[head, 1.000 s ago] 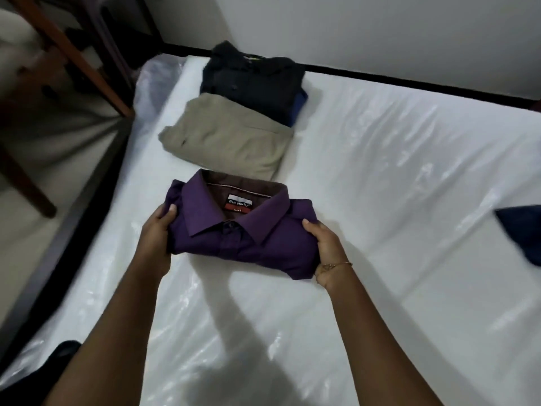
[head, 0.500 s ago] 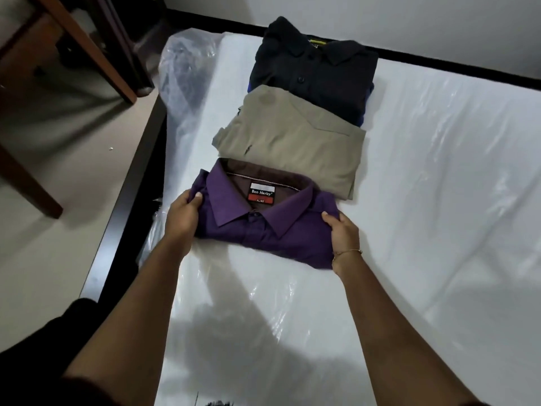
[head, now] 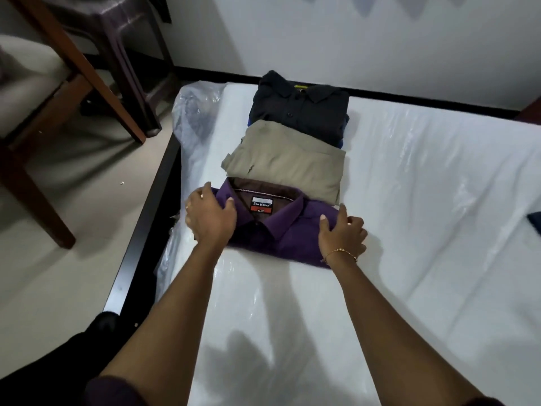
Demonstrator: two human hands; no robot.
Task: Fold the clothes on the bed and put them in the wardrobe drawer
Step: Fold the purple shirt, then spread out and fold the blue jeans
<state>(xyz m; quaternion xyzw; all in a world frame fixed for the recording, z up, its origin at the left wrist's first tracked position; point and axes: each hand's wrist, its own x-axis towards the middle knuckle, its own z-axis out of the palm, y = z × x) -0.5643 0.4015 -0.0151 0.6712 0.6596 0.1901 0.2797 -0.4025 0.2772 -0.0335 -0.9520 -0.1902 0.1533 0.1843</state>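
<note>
Both hands on the purple shirt (head: pixel 292 230) right now. It lies folded, collar up, label showing, on the mattress (head: pixel 424 230) near the left edge. Left hand (head: pixel 209 218) sits on the shirt's left shoulder, palm down, fingers curled over the side edge, thumb on the collar: gripping the fabric. Right hand (head: pixel 344 232) is at the shirt's right edge, thumb up on top, fingers bent round the side: looks like a grip too, tho the fingertips are hidden under the hand. Thin bracelet (head: pixel 341 252) on the right wrist.

Behind the purple one, a khaki shirt (head: pixel 287 168), folded, its near edge touching or just overlapping the purple collar. Can't tell which. Behind that, a black shirt (head: pixel 301 109), folded, collar up, w/ a bit of blue fabric peeking out at its right side. Three in a row, running away from the person toward the wall (head: pixel 351 39).

Mattress is wrapped in clear plastic, wrinkled and shiny, bunched at the far-left corner. Dark bed frame (head: pixel 140 244) runs along the left. A dark blue cloth (head: pixel 534 222) just pokes in at the right edge of view, well apart from the row.

On the floor (head: pixel 58 273) to the left: wooden chair legs (head: pixel 38 194) and a dark plastic stool (head: pixel 128 54) near the bed corner.
</note>
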